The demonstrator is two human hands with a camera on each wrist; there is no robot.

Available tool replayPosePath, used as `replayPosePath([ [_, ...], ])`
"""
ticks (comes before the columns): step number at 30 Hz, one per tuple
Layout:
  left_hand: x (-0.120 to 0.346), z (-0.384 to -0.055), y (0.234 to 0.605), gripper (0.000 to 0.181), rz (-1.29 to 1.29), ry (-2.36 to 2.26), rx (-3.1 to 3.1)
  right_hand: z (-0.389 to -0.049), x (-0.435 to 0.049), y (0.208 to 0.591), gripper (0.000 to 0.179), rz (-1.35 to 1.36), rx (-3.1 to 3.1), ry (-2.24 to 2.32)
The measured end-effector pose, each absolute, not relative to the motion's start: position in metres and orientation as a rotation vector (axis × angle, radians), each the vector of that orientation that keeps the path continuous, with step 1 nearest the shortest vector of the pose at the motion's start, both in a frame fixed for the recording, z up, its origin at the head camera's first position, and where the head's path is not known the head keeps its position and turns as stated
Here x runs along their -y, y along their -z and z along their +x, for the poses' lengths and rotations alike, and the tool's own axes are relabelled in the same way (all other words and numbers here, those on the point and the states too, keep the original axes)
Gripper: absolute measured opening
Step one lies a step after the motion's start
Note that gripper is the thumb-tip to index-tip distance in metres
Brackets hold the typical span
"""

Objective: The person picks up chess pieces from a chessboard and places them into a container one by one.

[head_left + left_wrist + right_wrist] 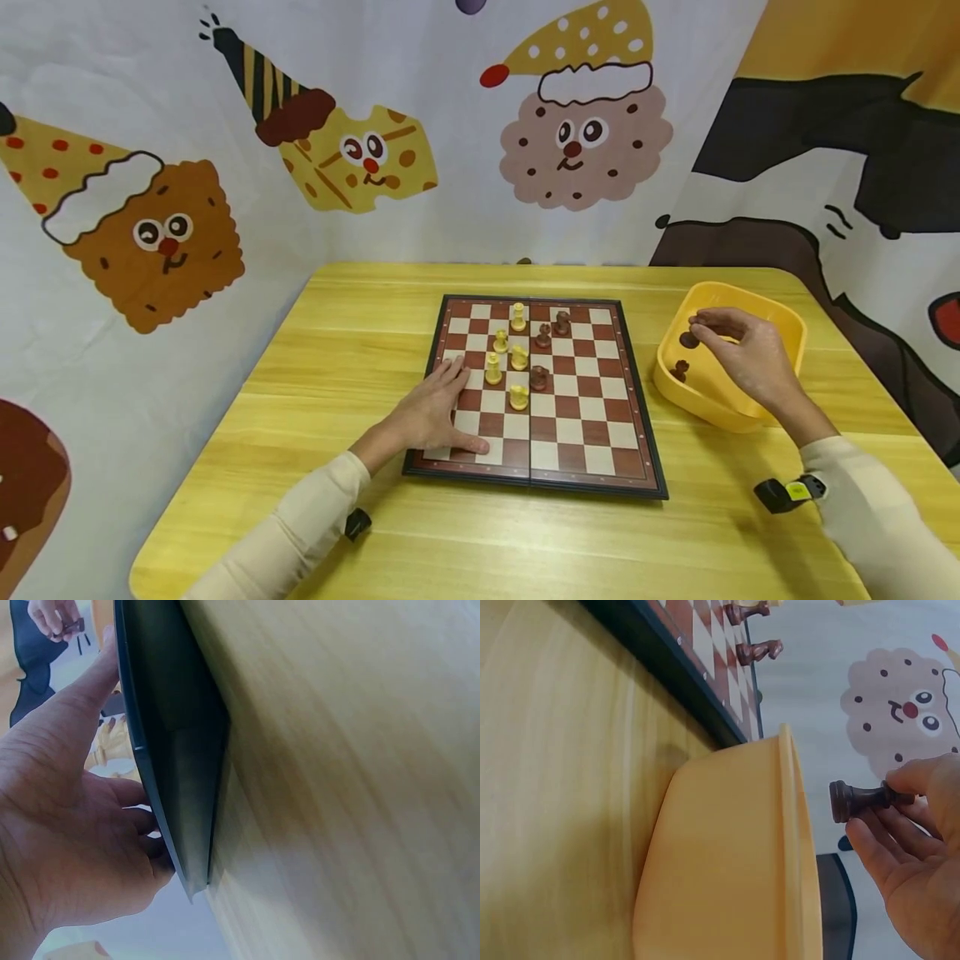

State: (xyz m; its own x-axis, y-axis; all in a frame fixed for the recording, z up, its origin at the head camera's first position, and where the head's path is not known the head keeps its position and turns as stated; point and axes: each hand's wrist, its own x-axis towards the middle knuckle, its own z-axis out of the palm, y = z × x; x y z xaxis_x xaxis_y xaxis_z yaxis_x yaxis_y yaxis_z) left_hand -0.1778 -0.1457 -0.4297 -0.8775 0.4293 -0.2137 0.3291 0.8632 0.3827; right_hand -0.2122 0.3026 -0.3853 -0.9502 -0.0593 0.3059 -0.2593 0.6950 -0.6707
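Note:
My left hand rests on the left side of the chessboard, fingers spread and thumb near the front squares. From low down, the left wrist view shows this hand against the board's dark rim. Above the yellow bin my right hand pinches a dark brown chess piece between thumb and fingers. Its round base points away from the palm, and the fingers cover its top. Another dark chess piece is inside the bin, by its left wall.
Several cream chess pieces, among them a knight, stand around the board's middle and left. Dark pieces, including a knight, stand near the fold and toward the back. A cartoon-printed cloth hangs behind the wooden table.

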Motion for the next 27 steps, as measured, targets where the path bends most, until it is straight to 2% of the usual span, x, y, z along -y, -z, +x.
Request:
replayPosePath([
  [27, 0.146, -0.176, 0.429, 0.128, 0.567, -0.521, -2.729, -0.202, -0.335, 0.404, 0.033, 0.169, 2.644, -1.119],
])
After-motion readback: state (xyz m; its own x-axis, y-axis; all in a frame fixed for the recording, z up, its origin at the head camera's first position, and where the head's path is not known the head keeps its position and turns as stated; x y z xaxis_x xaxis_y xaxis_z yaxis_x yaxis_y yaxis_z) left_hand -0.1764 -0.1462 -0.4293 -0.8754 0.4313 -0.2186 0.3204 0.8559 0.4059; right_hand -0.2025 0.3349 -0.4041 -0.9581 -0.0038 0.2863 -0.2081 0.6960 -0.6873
